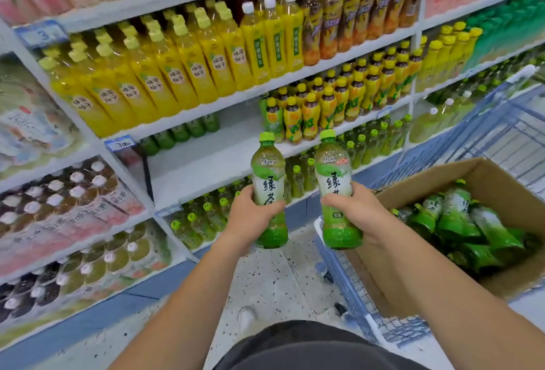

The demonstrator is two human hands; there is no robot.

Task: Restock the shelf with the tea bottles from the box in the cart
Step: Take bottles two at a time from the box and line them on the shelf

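While the left grip (250, 217) wraps its fingers round one upright green tea bottle (267, 172), the right grip (355, 210) clasps a second green tea bottle (333, 169) just beside it, both held in front of the shelf (206, 169). That shelf level is mostly bare white, with a few dark green bottles (180, 133) at its back left. To the right, more tea bottles (454, 219) lie in the open cardboard box (427, 180), which sits in the blue wire cart (348, 278).

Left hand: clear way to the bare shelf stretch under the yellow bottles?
Probably yes: the left hand grips a tea bottle in front of that bare shelf, and nothing stands between them.
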